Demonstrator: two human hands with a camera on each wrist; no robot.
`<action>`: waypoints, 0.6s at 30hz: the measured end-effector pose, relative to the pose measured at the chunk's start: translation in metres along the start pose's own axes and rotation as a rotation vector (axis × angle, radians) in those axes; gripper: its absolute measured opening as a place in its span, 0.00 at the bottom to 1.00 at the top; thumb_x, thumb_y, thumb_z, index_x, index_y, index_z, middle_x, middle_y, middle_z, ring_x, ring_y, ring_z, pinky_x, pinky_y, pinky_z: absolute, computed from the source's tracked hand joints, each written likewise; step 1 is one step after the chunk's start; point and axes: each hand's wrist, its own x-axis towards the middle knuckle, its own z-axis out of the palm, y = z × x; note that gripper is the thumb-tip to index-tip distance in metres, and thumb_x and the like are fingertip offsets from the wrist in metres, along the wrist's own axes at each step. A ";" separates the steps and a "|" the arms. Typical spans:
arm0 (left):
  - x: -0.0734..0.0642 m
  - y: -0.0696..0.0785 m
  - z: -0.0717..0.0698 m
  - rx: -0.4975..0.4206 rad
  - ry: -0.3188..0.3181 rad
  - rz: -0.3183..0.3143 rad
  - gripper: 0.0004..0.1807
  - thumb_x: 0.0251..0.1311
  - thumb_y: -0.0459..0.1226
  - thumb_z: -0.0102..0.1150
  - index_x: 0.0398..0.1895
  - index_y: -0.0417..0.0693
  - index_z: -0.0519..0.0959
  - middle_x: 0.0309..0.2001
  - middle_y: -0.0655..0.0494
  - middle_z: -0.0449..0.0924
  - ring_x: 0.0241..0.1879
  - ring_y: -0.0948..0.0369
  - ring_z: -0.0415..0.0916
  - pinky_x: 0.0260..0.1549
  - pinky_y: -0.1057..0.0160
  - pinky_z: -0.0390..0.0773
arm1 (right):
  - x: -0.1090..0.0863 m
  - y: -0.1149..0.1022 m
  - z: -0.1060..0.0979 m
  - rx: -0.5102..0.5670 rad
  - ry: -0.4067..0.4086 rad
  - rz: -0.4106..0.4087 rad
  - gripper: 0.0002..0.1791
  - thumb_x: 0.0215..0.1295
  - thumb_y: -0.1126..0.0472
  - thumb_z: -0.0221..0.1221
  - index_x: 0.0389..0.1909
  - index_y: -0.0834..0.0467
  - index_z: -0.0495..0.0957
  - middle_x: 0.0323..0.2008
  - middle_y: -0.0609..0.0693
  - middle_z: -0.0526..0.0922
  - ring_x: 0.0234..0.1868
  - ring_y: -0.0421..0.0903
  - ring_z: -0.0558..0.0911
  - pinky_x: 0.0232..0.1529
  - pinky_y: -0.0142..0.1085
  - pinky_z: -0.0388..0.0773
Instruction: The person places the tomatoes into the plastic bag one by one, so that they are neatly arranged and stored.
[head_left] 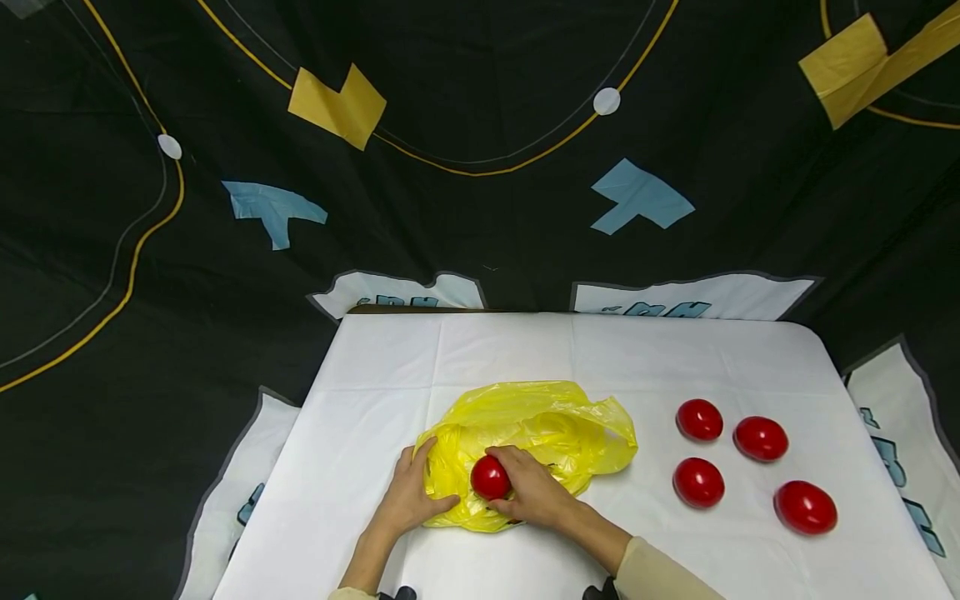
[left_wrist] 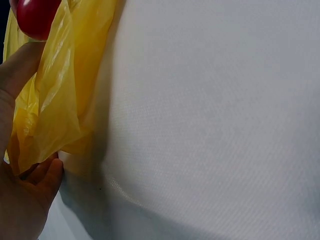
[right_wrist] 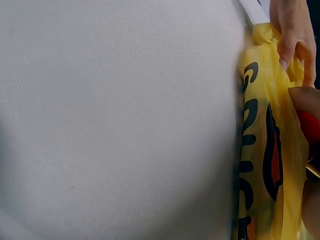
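A crumpled yellow plastic bag lies on the white-covered table. My left hand grips its near left edge, thumb and fingers on either side of the film in the left wrist view. Over the bag's opening, my right hand holds a glossy red ball between thumb and fingers. That red ball shows at the upper left of the left wrist view, partly behind the film. Dark printing runs along the bag in the right wrist view. The bag's inside is mostly hidden.
Several more glossy red balls rest on the right side of the white table, apart from the bag. A dark cloth with yellow lines and blue and yellow shapes hangs beyond the far table edge.
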 end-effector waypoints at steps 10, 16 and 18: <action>0.000 -0.001 -0.001 0.014 -0.012 0.003 0.57 0.36 0.54 0.75 0.71 0.48 0.56 0.58 0.45 0.60 0.55 0.50 0.64 0.54 0.48 0.71 | 0.001 0.001 0.006 -0.017 0.004 -0.026 0.41 0.50 0.52 0.71 0.65 0.57 0.64 0.57 0.50 0.72 0.55 0.48 0.75 0.53 0.44 0.75; 0.001 -0.001 -0.001 0.015 -0.012 0.006 0.57 0.36 0.55 0.75 0.71 0.48 0.56 0.58 0.45 0.60 0.56 0.51 0.64 0.54 0.49 0.71 | 0.001 0.004 0.009 -0.031 0.014 -0.056 0.41 0.50 0.52 0.71 0.64 0.58 0.64 0.56 0.51 0.72 0.54 0.48 0.76 0.52 0.43 0.76; 0.001 0.000 -0.001 0.013 -0.009 0.005 0.57 0.37 0.54 0.75 0.71 0.48 0.56 0.58 0.45 0.60 0.56 0.51 0.64 0.54 0.49 0.71 | 0.001 0.004 0.010 -0.031 0.011 -0.054 0.42 0.50 0.52 0.71 0.64 0.58 0.64 0.56 0.51 0.72 0.54 0.47 0.76 0.52 0.43 0.76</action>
